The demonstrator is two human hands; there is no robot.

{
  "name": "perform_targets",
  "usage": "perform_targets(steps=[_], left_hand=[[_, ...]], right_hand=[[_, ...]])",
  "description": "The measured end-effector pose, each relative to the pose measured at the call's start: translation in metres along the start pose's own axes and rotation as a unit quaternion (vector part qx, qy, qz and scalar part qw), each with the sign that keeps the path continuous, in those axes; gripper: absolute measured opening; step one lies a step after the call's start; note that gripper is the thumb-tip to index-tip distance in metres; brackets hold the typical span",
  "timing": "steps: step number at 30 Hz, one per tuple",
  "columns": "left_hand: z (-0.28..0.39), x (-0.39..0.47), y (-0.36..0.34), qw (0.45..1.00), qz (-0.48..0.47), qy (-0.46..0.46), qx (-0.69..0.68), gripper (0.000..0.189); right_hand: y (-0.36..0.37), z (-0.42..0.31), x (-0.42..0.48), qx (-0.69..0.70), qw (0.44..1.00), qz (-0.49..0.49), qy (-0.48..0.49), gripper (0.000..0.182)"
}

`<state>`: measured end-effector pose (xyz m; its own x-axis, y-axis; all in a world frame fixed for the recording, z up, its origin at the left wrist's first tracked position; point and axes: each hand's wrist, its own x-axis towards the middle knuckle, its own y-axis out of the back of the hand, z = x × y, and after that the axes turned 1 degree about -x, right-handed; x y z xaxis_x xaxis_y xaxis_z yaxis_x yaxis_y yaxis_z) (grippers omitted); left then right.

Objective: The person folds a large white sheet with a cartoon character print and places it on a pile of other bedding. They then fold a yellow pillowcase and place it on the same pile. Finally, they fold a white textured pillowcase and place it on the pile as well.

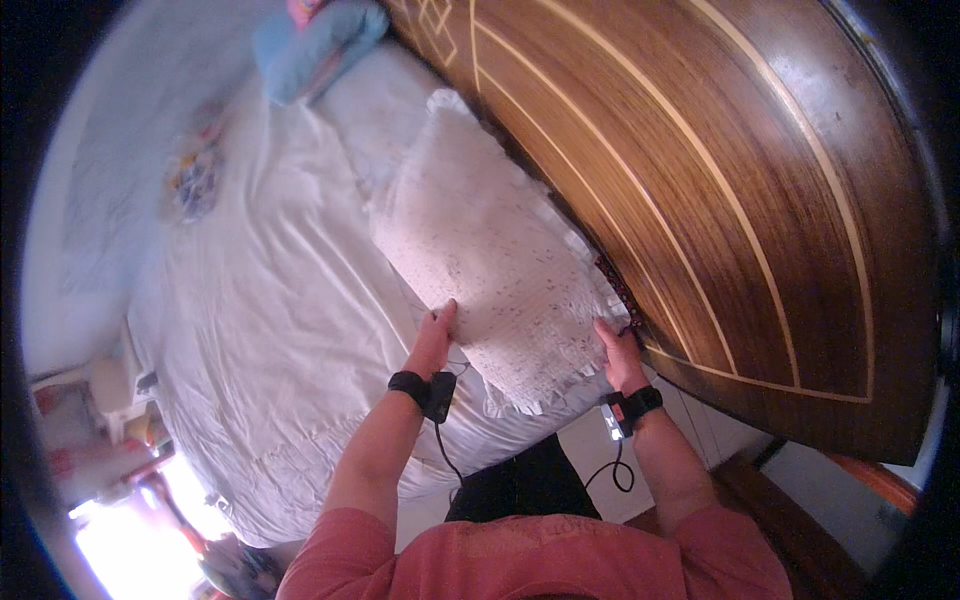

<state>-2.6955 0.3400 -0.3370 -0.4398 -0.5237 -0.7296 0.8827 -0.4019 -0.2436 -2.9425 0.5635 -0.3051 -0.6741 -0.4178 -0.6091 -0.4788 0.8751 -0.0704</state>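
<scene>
A white pillow (487,262) with small dark flecks and a ruffled edge lies at the near right of a bed. My left hand (437,334) grips its left edge, thumb on top and fingers mostly hidden underneath. On the right edge, near the wooden panel, my right hand (619,351) holds the pillow in the same way. Both wrists carry black straps with small cabled devices. Under the pillow and to its left spreads a wrinkled white bed sheet (277,300).
A tall brown wooden panel (675,187) with pale inlaid lines borders the bed's right side. Blue bedding (322,52) is bunched at the far end. A small multicoloured item or print (193,176) shows at the far left. A bright opening (139,551) is at the lower left.
</scene>
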Motion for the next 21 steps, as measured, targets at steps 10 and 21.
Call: perform_targets(steps=[10, 21], left_hand=[[0.070, -0.066, -0.024, 0.996, -0.003, -0.077, -0.054, 0.037], [0.027, -0.144, 0.062, 0.996, 0.082, -0.033, -0.024, 0.046]], right_hand=[[-0.032, -0.083, -0.059, -0.263, 0.941, -0.210, -0.047, 0.041], [-0.034, -0.051, -0.117, -0.434, 0.760, -0.483, -0.032, 0.033]])
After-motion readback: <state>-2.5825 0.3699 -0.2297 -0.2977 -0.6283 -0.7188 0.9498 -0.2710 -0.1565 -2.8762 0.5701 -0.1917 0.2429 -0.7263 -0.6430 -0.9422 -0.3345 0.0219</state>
